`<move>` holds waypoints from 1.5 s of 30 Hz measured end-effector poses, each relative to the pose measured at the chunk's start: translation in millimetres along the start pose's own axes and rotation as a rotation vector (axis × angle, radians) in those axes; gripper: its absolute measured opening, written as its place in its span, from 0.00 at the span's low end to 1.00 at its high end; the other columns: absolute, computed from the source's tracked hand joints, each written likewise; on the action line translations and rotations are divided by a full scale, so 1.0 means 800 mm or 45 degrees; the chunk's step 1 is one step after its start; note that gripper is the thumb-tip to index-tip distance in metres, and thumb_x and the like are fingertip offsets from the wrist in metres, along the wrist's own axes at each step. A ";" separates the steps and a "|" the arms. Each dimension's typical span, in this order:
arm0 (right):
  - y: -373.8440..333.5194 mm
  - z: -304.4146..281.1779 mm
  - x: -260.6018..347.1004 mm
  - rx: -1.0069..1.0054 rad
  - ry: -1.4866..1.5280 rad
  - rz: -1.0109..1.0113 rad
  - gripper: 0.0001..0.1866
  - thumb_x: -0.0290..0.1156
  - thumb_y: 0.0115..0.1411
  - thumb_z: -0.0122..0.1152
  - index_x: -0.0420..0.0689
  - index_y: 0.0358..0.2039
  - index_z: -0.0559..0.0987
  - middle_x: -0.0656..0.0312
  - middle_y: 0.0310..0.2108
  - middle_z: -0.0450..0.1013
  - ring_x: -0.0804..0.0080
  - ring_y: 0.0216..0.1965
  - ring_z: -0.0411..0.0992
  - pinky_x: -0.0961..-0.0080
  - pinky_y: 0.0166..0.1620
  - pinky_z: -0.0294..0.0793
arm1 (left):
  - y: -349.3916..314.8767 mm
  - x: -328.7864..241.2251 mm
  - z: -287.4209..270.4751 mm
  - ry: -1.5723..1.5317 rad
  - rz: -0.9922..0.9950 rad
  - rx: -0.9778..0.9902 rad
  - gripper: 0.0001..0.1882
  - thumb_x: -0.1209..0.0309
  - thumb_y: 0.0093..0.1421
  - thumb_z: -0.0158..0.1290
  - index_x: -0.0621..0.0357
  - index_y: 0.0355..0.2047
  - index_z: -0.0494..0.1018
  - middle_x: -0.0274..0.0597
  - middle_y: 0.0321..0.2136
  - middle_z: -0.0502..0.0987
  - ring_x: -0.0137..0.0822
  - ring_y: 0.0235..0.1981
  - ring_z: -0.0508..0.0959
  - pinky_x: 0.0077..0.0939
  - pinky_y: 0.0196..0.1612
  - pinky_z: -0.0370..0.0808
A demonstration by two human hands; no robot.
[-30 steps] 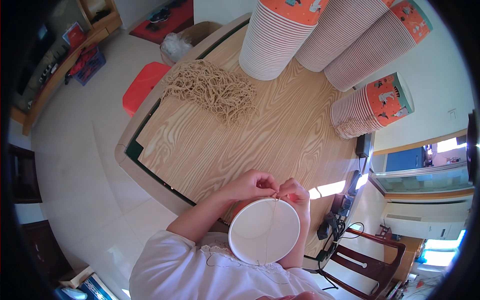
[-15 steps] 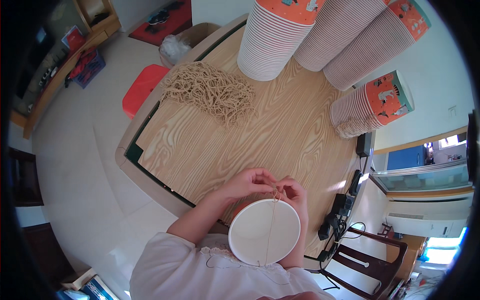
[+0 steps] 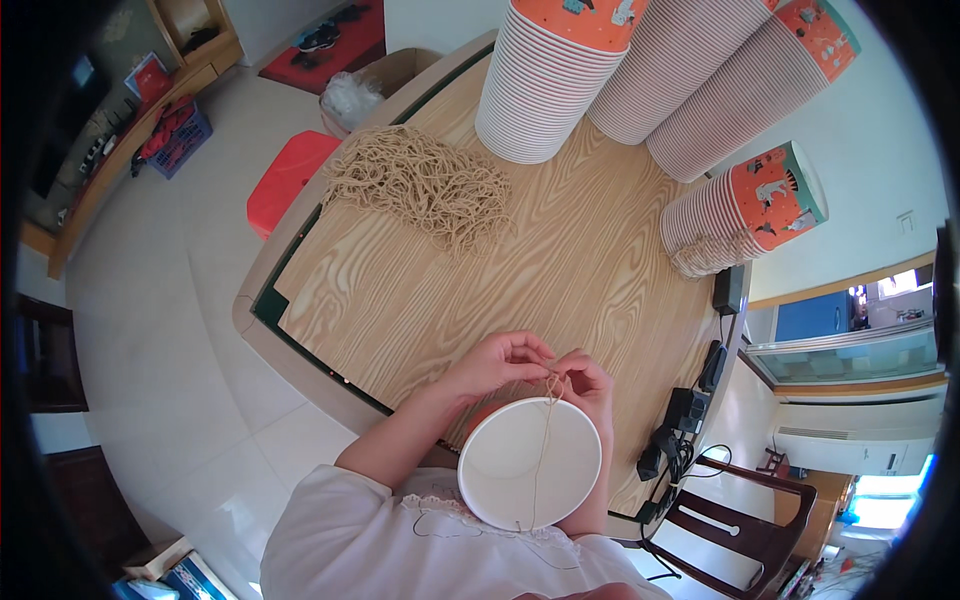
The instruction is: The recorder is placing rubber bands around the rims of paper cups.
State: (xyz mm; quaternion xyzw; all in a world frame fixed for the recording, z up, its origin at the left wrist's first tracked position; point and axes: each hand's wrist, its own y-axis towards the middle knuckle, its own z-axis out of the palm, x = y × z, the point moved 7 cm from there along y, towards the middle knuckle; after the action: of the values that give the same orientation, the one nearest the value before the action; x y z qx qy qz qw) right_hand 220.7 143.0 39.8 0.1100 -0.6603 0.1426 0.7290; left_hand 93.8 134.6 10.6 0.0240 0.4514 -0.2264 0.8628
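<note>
A paper bucket (image 3: 505, 465), white inside with orange showing on its outer wall, rests between my forearms against my shirt, its open mouth facing up. Thin tan twine (image 3: 543, 455) runs across the mouth from the near rim to the far rim, where it forms a small loop. My left hand (image 3: 503, 362) pinches the twine just beyond that rim. Right beside it, my right hand (image 3: 585, 383) has its thumb and fingertips closed on the twine too. The fingertips nearly meet, and the exact grip is partly hidden.
Loose tan twine (image 3: 425, 185) lies heaped on the wooden table (image 3: 400, 290). Tall stacks of paper buckets (image 3: 550, 90) stand at the back. A shorter stack (image 3: 750, 210) with twine on it sits at the right, near black power adapters (image 3: 685, 410). A red stool (image 3: 285, 180) is left.
The twine loop at the far rim stands a little taller, and the strand across the mouth bows slightly more. Both hands stay almost in place; the bucket has barely moved.
</note>
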 end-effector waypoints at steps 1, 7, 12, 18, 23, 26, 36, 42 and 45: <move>0.001 0.002 0.002 0.007 -0.048 -0.015 0.09 0.15 0.45 0.62 0.41 0.28 0.76 0.64 0.26 0.69 0.77 0.31 0.66 0.83 0.37 0.64 | 0.000 0.000 0.001 0.000 0.001 0.000 0.12 0.79 0.52 0.55 0.61 0.39 0.70 0.36 0.31 0.75 0.25 0.33 0.75 0.18 0.39 0.71; 0.003 0.003 0.007 0.032 -0.162 -0.137 0.10 0.12 0.45 0.60 0.41 0.27 0.77 0.64 0.26 0.69 0.75 0.30 0.67 0.82 0.36 0.65 | 0.001 0.006 -0.007 -0.004 0.013 -0.045 0.12 0.79 0.53 0.53 0.62 0.39 0.70 0.38 0.30 0.76 0.27 0.32 0.75 0.19 0.39 0.72; 0.004 0.004 0.009 0.037 -0.236 -0.142 0.11 0.11 0.44 0.59 0.41 0.27 0.77 0.63 0.26 0.69 0.75 0.30 0.67 0.81 0.36 0.66 | -0.001 0.002 -0.005 -0.012 0.065 -0.074 0.09 0.77 0.54 0.54 0.62 0.37 0.71 0.35 0.27 0.75 0.24 0.29 0.74 0.16 0.34 0.71; 0.007 0.000 0.025 -0.019 -0.340 -0.222 0.10 0.11 0.43 0.60 0.40 0.26 0.78 0.62 0.26 0.70 0.74 0.30 0.67 0.81 0.35 0.66 | -0.005 0.004 -0.007 0.281 -0.139 -0.075 0.07 0.69 0.54 0.57 0.60 0.28 0.75 0.29 0.24 0.74 0.19 0.26 0.69 0.14 0.28 0.65; 0.010 0.000 0.036 -0.063 -0.462 -0.209 0.07 0.14 0.45 0.60 0.38 0.26 0.76 0.63 0.26 0.70 0.75 0.29 0.67 0.80 0.35 0.67 | -0.006 -0.002 0.001 0.223 -0.028 -0.050 0.07 0.69 0.53 0.57 0.60 0.29 0.76 0.29 0.24 0.74 0.19 0.26 0.69 0.15 0.29 0.66; 0.014 -0.011 0.021 -0.212 -0.377 0.085 0.02 0.21 0.53 0.57 0.37 0.25 0.76 0.64 0.25 0.70 0.77 0.28 0.67 0.81 0.34 0.66 | -0.008 -0.010 0.002 0.278 0.036 -0.070 0.06 0.70 0.53 0.56 0.61 0.29 0.75 0.30 0.24 0.74 0.20 0.26 0.70 0.17 0.30 0.67; 0.034 0.019 0.010 0.418 -0.251 0.521 0.09 0.30 0.58 0.53 0.39 0.25 0.75 0.68 0.21 0.68 0.82 0.26 0.65 0.85 0.31 0.64 | -0.019 -0.048 0.004 0.811 0.300 -0.269 0.06 0.73 0.48 0.56 0.62 0.24 0.72 0.36 0.21 0.72 0.26 0.22 0.71 0.21 0.28 0.69; 0.034 0.018 0.011 0.424 -0.186 0.576 0.06 0.28 0.57 0.54 0.40 0.25 0.75 0.68 0.21 0.69 0.83 0.25 0.65 0.86 0.31 0.64 | -0.023 -0.044 -0.001 0.537 0.234 -0.254 0.07 0.71 0.54 0.55 0.62 0.23 0.72 0.32 0.20 0.72 0.21 0.22 0.68 0.18 0.26 0.67; 0.035 0.015 0.013 0.389 -0.138 0.512 0.06 0.27 0.57 0.54 0.40 0.26 0.75 0.69 0.22 0.69 0.84 0.25 0.66 0.86 0.31 0.65 | -0.020 -0.038 0.000 0.567 0.008 -0.145 0.07 0.71 0.56 0.54 0.63 0.26 0.73 0.30 0.21 0.72 0.20 0.24 0.68 0.17 0.27 0.67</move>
State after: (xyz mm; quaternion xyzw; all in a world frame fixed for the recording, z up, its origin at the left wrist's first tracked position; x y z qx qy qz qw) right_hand 200.9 165.8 50.4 0.0929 -0.6779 0.3765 0.6245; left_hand 72.5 131.1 37.4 0.0260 0.6426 -0.1871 0.7425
